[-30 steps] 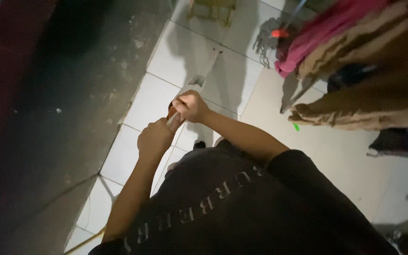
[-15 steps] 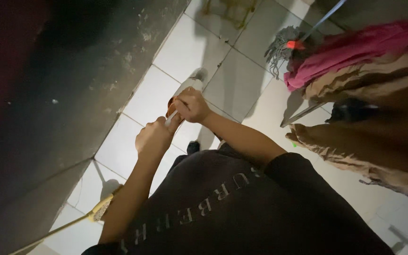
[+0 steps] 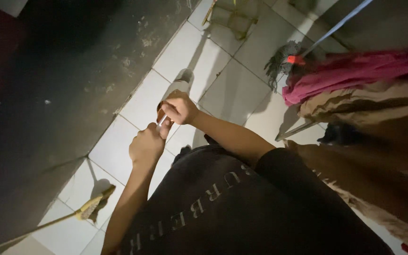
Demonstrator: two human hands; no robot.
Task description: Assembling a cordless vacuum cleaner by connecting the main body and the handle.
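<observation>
Above the white tiled floor [image 3: 119, 146], in the head view, both hands meet in front of the person's dark shirt [image 3: 232, 208]. The left hand [image 3: 146, 146] is curled into a fist around the lower end of a thin pale stick-like object [image 3: 162, 121]; the right hand [image 3: 179, 106] is closed over its upper end, fingers pinched tight. What the object is cannot be told in this dim light, nor whether anything has yet been pulled off or twisted open; judging by both grips, the work on it looks mid-way, neither hand letting go. Toward the floor's lower left edge, by the dark wall [image 3: 48, 94], lies a broom [image 3: 88, 208]. At the far right, a mop [image 3: 286, 59] rests beside a pile of pink and brown cloth [image 3: 355, 99].
</observation>
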